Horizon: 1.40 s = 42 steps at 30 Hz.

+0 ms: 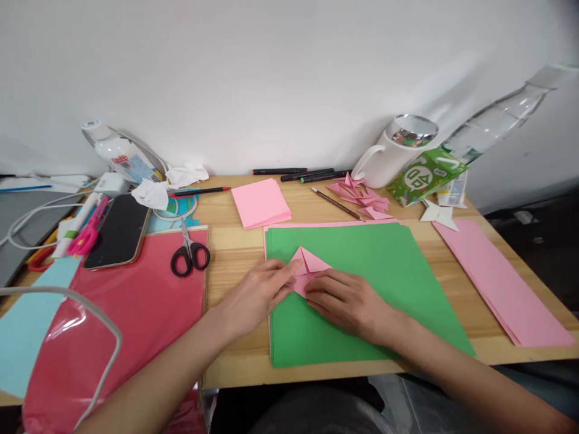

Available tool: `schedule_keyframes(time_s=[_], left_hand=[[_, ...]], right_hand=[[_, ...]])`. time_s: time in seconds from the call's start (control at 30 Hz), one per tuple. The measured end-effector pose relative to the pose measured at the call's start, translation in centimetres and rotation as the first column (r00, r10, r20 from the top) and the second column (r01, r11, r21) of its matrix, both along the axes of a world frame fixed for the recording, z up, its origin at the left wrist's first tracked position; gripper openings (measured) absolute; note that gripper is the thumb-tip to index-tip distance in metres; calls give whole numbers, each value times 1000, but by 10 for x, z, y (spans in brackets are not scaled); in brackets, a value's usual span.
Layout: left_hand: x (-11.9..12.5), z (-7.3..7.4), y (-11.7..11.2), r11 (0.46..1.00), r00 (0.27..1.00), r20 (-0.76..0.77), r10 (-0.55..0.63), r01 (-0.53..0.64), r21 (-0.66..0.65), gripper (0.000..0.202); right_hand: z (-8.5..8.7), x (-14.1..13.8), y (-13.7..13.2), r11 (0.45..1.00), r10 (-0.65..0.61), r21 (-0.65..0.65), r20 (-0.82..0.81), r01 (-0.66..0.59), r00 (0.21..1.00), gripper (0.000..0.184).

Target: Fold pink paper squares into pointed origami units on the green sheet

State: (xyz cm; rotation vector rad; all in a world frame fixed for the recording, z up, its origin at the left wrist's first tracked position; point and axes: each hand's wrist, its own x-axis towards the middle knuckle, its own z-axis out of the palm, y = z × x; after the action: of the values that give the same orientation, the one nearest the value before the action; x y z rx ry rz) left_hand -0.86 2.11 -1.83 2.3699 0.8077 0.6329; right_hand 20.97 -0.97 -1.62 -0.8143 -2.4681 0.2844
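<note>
A folded piece of pink paper (304, 263) lies on a stack of green sheets (384, 301), its upper part creased into a triangle with a slit down the middle. My left hand (253, 295) pinches its left side between thumb and fingers. From the right, my right hand (348, 304) grips the lower right side, fingers curled together over the edge. Both hands cover parts of the paper. Behind it sits a stack of square pink paper (261, 204), and several folded pink pieces (362, 198) are heaped to the right of that.
Black-handled scissors (190, 253) rest on a red plastic folder (136, 307) at left, near a phone (118, 230). Markers (316, 175) and a pencil (337, 204) lie at the back. A white mug (384, 157), green carton (427, 176) and pink strips (502, 280) are at right.
</note>
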Motion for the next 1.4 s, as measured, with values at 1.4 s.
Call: schedule_keyframes(time_s=[1.4], left_hand=[[16,3,-6,950,955,26,295,-290,-114,51]], right_hand=[[14,4,27,729,-197,-661,49,180,979,11]])
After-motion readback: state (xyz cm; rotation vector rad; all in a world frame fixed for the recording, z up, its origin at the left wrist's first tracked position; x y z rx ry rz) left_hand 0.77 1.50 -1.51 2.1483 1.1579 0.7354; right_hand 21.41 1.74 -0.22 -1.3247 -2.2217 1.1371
